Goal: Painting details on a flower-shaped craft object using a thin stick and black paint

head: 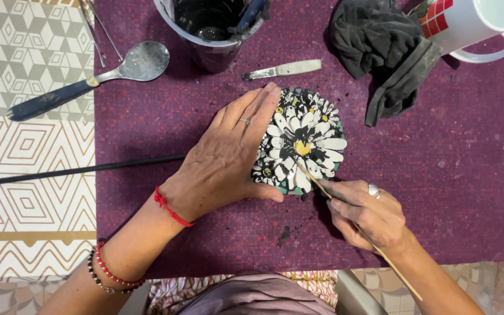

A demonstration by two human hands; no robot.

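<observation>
Pressing flat and open, the left hand (228,160) steadies the round flower mosaic (301,143) while a thin stick (345,216), gripped in the right hand (368,216), is apparently worked at its yellow centre.

A round mosaic disc with a white daisy pattern (304,143) lies at the middle of a purple felt mat (473,192). The left hand (228,157) rests on its left part; the right hand (368,213), in front and to the right, holds a thin wooden stick (345,213) whose tip touches the disc. Behind stand a dark round container (208,32), a small metal palette knife (281,70), a crumpled black cloth (383,49) and, far right, a white ceramic mug (473,23). A metal spoon with a dark handle (94,79) lies at the back left.
</observation>
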